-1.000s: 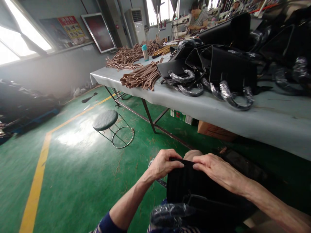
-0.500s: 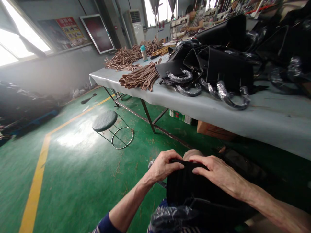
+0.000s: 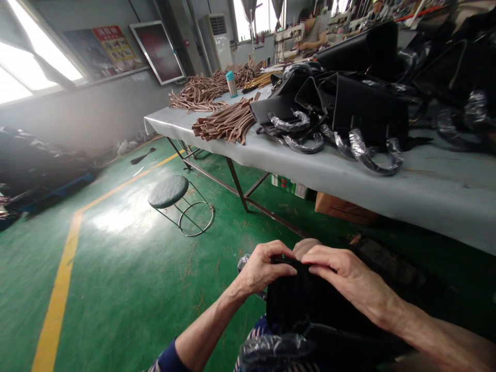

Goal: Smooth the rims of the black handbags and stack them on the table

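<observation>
A black handbag (image 3: 298, 299) rests on my lap at the bottom of the view. Its near handle (image 3: 275, 345) is wrapped in clear plastic. My left hand (image 3: 265, 266) pinches the bag's upper edge, thumb on the near side and fingers over the far side. Close beside it, my right hand (image 3: 341, 271) grips the same edge between thumb and fingers. Only a small gap separates the two thumbs. The bag's dark interior and its lower part are hard to make out.
A long covered table (image 3: 349, 178) bears black handbags (image 3: 370, 111), bundles of brown straps (image 3: 228, 121) and a teal-topped bottle (image 3: 231, 84). A round stool (image 3: 169, 191) stands on the green floor. Beneath the table lies a cardboard box (image 3: 343, 207). A person (image 3: 315, 31) sits far back.
My right hand has shifted slightly left along the bag's edge, bringing the thumbs closer together. Both hands keep their hold on the bag.
</observation>
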### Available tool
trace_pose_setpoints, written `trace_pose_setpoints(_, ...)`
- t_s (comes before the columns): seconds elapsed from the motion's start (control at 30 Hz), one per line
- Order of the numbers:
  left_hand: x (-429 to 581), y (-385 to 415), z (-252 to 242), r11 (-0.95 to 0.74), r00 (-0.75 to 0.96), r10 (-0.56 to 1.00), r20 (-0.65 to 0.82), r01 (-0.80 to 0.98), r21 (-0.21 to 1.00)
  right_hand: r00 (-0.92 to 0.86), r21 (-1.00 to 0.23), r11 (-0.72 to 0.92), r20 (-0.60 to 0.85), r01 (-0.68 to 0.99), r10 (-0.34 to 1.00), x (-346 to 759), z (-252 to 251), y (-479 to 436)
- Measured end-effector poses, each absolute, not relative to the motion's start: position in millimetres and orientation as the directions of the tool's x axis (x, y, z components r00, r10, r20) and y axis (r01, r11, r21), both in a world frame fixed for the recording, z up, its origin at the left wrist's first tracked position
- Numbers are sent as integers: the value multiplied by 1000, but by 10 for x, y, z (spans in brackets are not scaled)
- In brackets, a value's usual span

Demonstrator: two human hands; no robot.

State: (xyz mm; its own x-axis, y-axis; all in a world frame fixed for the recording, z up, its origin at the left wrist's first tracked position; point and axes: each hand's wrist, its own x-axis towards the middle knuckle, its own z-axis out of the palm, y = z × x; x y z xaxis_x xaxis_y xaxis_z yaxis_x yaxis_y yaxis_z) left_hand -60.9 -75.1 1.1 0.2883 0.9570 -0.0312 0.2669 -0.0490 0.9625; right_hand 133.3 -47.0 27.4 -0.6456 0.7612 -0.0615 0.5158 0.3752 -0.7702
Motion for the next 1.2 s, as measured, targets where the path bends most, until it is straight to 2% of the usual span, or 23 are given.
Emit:
trace_pose_setpoints(0.23, -602, -772, -43, -106, 248, 968, 28, 306, 946, -715, -675, 564, 75, 476, 695, 1365, 216, -457)
trace_pose_setpoints(0.37, -562, -820, -112, -237, 219, 962, 164, 370, 898, -748, -579, 660, 126, 478, 652, 1401, 149, -451)
trace_pose_setpoints(0.5, -529, -894, -178, -415, 233, 910, 344, 539, 733, -699, -605, 599, 95, 525, 709, 1387, 159, -458)
trace_pose_setpoints(0.6, -520, -930, -177, -478, 293, 875, 385, 646, 595, -653, -639, 534, 65, 553, 754, 1367, 170, -458)
trace_pose_setpoints(0.7, -508, -932, -139, -516, 337, 852, 402, 675, 528, -657, -654, 522, 51, 547, 753, 1360, 168, -455)
trace_pose_setpoints(0.93, -447, -902, -52, -449, 307, 893, 329, 666, 596, -690, -678, 522, 30, 518, 723, 1358, 142, -462)
trace_pose_setpoints(1.07, -426, -884, -32, -448, 338, 894, 295, 654, 610, -652, -707, 472, 20, 527, 758, 1367, 158, -476)
trace_pose_setpoints(1.2, -423, -865, -41, -367, 280, 928, 246, 576, 730, -640, -715, 466, 34, 521, 768, 1375, 173, -481)
